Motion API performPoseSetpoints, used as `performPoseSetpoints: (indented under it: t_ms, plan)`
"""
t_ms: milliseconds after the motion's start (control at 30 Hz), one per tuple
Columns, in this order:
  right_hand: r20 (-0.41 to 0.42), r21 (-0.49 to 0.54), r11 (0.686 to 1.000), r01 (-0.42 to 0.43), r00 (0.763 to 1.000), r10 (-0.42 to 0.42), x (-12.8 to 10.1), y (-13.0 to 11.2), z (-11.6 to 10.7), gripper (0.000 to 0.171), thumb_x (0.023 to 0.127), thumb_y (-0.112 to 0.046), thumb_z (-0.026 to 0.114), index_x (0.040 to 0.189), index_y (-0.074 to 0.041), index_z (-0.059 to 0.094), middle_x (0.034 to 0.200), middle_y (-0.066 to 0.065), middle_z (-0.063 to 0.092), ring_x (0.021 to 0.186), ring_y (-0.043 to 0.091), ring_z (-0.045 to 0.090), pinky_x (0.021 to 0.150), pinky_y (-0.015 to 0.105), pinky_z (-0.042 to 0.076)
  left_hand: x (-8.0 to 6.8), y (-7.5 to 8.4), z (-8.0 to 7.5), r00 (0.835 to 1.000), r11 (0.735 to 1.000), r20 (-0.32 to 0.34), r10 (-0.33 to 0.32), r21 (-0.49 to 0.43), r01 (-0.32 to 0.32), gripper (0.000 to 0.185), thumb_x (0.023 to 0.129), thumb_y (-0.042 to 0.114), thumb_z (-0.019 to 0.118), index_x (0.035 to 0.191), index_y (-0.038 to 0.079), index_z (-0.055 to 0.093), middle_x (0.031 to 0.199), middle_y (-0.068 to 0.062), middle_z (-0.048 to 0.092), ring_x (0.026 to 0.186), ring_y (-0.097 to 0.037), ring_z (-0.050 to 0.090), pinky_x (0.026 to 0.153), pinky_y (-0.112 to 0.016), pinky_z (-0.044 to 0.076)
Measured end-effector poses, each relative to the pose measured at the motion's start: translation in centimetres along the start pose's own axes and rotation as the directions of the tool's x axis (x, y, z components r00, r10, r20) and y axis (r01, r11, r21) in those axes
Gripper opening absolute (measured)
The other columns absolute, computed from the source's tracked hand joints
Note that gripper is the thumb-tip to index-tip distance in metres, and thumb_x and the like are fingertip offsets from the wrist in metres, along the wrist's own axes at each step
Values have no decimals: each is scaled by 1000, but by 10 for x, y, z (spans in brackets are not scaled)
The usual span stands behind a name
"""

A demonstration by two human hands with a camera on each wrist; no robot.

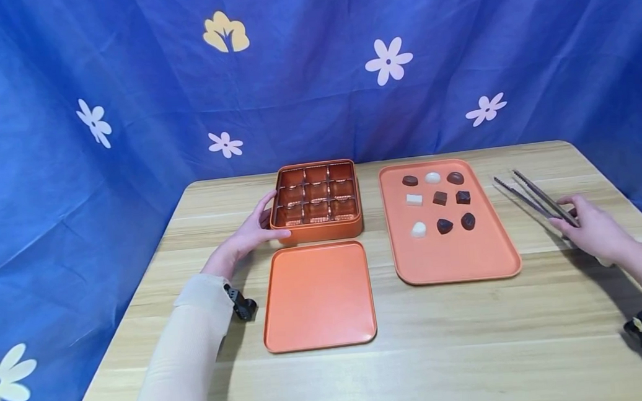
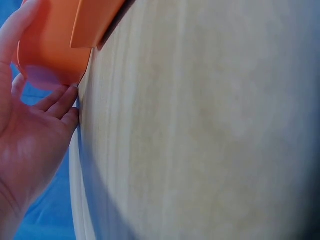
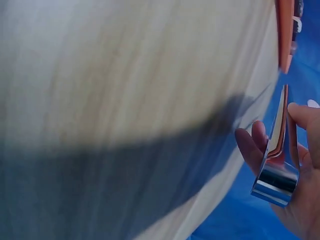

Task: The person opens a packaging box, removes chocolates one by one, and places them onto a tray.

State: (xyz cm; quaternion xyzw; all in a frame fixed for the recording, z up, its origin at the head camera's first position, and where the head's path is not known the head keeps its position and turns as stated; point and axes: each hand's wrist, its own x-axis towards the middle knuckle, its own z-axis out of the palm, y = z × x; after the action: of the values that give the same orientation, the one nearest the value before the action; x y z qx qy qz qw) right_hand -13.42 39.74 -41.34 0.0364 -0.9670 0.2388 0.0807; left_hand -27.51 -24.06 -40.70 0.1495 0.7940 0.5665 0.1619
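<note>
An orange box [image 1: 323, 228] with a grid of empty brown compartments stands at the table's middle back. My left hand [image 1: 263, 223] rests against its near left corner, fingers straight along the side; the left wrist view shows those fingertips [image 2: 65, 100] touching the box [image 2: 50, 55]. The box's flat orange lid [image 1: 319, 297] lies just in front. An orange tray [image 1: 454, 259] to the right carries several dark and white chocolates [image 1: 440, 198]. At the far right my right hand [image 1: 570, 217] grips metal tongs [image 1: 527, 195], whose tips point back-left; the right wrist view shows their bent end [image 3: 277, 170] between my fingers.
The wooden table [image 1: 476, 339] has bare room along its front and left of the box. A blue flowered cloth [image 1: 312, 70] hangs behind and at both sides. Black wrist cameras [image 1: 243, 306] sit under both sleeves.
</note>
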Motion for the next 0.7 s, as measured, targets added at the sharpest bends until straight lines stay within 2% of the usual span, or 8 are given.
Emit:
performPoseSetpoints:
  t_ms: [167, 300, 500, 700]
  plan:
    - [28, -5, 1000, -8, 1000, 9, 3, 1, 5, 47, 98, -18, 59, 124, 14, 39, 96, 40, 53, 80, 48, 55, 65, 55, 42, 0, 1, -1, 1000, 1000, -3, -3, 8, 3, 104, 84, 1, 74, 157, 30, 7, 155, -24, 21, 141, -36, 24, 114, -47, 17]
    - [77, -20, 999, -29, 997, 30, 5, 0, 5, 49, 98, -23, 59, 126, 12, 39, 101, 41, 52, 89, 52, 54, 69, 60, 41, 0, 0, -1, 1000, 1000, 1, -5, 10, 5, 103, 84, 2, 74, 157, 31, 7, 155, -23, 20, 142, -35, 24, 114, -47, 18]
    - [129, -94, 994, -53, 989, 65, 8, 0, 3, 54, 94, -29, 63, 128, 7, 41, 100, 31, 57, 86, 45, 59, 67, 56, 43, 1, -2, -2, 1000, 1000, 1, 4, 3, -4, 103, 84, 2, 74, 157, 30, 7, 155, -23, 20, 141, -36, 25, 114, -46, 18]
    - [147, -86, 995, -56, 987, 68, 9, 0, 4, 55, 95, -31, 63, 127, 8, 42, 96, 26, 59, 84, 42, 59, 67, 55, 43, 1, -2, -2, 1000, 1000, 4, -6, 13, 6, 103, 84, 4, 74, 157, 31, 7, 156, -23, 19, 142, -35, 23, 114, -48, 17]
